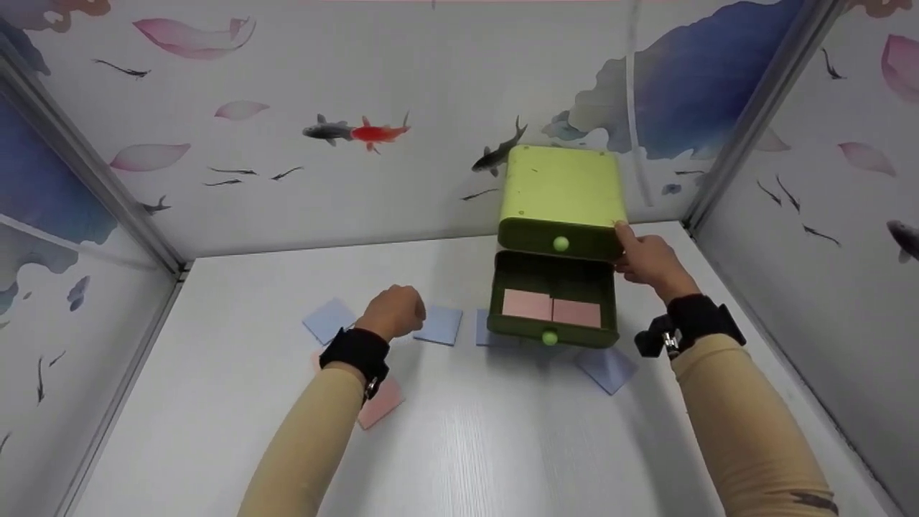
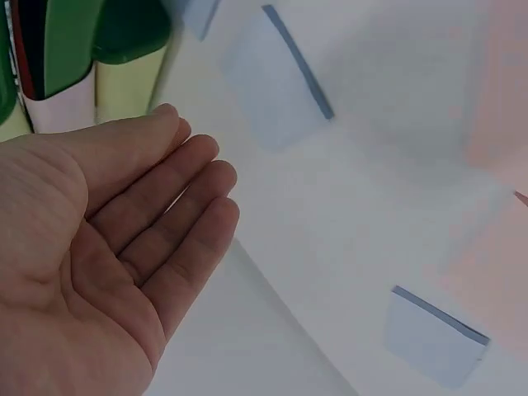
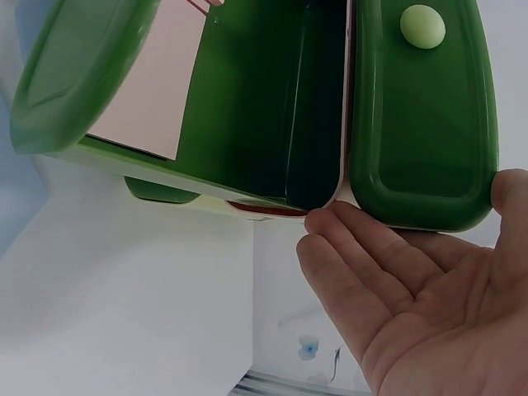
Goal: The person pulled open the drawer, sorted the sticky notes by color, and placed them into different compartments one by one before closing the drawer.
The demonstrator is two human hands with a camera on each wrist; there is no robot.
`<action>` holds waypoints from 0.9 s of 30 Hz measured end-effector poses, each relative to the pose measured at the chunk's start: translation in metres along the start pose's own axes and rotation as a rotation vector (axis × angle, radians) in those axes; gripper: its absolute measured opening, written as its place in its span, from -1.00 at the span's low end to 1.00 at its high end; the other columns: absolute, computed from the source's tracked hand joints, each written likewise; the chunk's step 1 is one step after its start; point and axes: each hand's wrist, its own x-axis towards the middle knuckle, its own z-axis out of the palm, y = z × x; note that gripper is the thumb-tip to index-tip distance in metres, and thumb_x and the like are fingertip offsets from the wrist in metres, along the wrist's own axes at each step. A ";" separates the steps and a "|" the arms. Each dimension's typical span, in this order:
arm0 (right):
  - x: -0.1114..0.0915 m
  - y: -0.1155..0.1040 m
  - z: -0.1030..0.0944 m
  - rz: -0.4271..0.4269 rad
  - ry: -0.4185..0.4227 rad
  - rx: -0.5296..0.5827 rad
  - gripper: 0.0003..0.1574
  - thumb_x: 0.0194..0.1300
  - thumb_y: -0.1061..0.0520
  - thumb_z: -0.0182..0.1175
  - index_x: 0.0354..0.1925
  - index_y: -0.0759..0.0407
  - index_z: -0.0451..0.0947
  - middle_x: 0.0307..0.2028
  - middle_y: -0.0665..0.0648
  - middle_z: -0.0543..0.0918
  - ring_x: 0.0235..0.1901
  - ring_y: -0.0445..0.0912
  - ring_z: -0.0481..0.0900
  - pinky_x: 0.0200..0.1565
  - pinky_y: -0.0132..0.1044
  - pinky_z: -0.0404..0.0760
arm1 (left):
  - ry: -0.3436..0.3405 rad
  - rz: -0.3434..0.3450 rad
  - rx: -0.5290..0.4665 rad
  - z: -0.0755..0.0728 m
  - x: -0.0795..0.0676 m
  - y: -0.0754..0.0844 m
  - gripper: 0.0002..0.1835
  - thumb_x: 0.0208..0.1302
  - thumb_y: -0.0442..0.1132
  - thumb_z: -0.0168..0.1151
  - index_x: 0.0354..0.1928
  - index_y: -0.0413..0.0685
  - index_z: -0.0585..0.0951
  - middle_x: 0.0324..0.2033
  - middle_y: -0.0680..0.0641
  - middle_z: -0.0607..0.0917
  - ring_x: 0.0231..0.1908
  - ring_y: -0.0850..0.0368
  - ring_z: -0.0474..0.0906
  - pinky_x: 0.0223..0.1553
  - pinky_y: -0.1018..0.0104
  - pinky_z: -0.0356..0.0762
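A green drawer box (image 1: 563, 188) with a lime top stands at the back right. Its lower drawer (image 1: 553, 269) is pulled out, and two flat pink squares (image 1: 528, 304) lie side by side inside. At the box's right side my right hand (image 1: 650, 264) holds on, thumb at the upper front corner and fingers along the side (image 3: 412, 289). My left hand (image 1: 393, 311) hovers above the table between two blue squares (image 1: 438, 326), holding nothing. Its fingers are loosely bent in the left wrist view, palm (image 2: 91, 272) showing.
More blue squares lie at the left (image 1: 329, 320), partly behind the drawer, and at the right (image 1: 607, 369). Below my left wrist lies a pink square (image 1: 382, 403), partly hidden by the arm; another shows only an edge. Patterned walls (image 1: 431, 187) enclose the white table (image 1: 459, 459).
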 end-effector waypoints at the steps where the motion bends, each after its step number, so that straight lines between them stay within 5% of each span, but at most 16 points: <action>1: 0.000 0.000 0.000 0.000 0.001 -0.003 0.18 0.39 -0.50 -0.45 0.33 0.51 0.21 0.16 0.50 0.49 0.16 0.18 0.52 0.00 -0.35 0.62 | -0.013 -0.002 0.014 0.002 -0.003 -0.005 -0.74 0.23 -0.33 0.30 -0.04 -0.18 0.72 -0.04 -0.16 0.74 0.02 -0.11 0.64 0.08 0.06 0.60; 4: -0.001 0.000 -0.002 0.002 -0.006 -0.009 0.19 0.39 -0.50 -0.46 0.37 0.52 0.15 0.18 0.52 0.47 0.19 0.20 0.51 -0.03 -0.41 0.62 | -0.030 0.007 0.066 0.010 -0.011 -0.023 -0.74 0.17 -0.34 0.35 -0.07 -0.20 0.72 -0.06 -0.17 0.74 0.00 -0.13 0.65 0.06 0.05 0.61; 8: -0.002 0.000 -0.003 0.005 -0.014 -0.004 0.21 0.39 -0.51 -0.48 0.41 0.52 0.06 0.21 0.53 0.44 0.23 0.23 0.47 0.17 -0.19 0.57 | -0.030 0.005 0.087 0.020 -0.022 -0.046 -0.74 0.14 -0.39 0.36 -0.09 -0.23 0.72 -0.09 -0.19 0.74 -0.04 -0.14 0.66 0.02 0.04 0.62; 17: 0.000 0.003 -0.003 0.006 -0.008 -0.010 0.22 0.37 -0.53 -0.48 0.39 0.51 0.11 0.20 0.53 0.46 0.21 0.24 0.49 0.24 -0.06 0.51 | 0.083 0.005 0.108 0.032 -0.041 -0.096 -0.73 0.09 -0.50 0.24 -0.13 -0.32 0.69 -0.19 -0.23 0.74 -0.17 -0.11 0.64 -0.08 0.01 0.63; 22: 0.002 0.003 -0.002 0.006 -0.016 -0.001 0.23 0.36 -0.54 -0.48 0.39 0.50 0.11 0.20 0.52 0.46 0.22 0.23 0.48 0.23 -0.07 0.52 | 0.115 -0.031 0.111 0.037 -0.048 -0.113 -0.93 0.03 -0.46 0.26 -0.40 -0.23 0.59 -0.42 -0.13 0.64 -0.40 0.03 0.45 -0.28 0.09 0.54; 27: 0.002 0.001 0.000 0.003 -0.013 -0.007 0.22 0.36 -0.54 -0.46 0.37 0.50 0.17 0.17 0.51 0.49 0.15 0.17 0.54 0.12 -0.22 0.59 | 0.130 -0.061 0.130 0.043 -0.050 -0.120 -0.78 -0.04 -0.32 0.46 -0.45 -0.16 0.54 -0.48 -0.09 0.60 -0.43 0.04 0.47 -0.28 0.08 0.56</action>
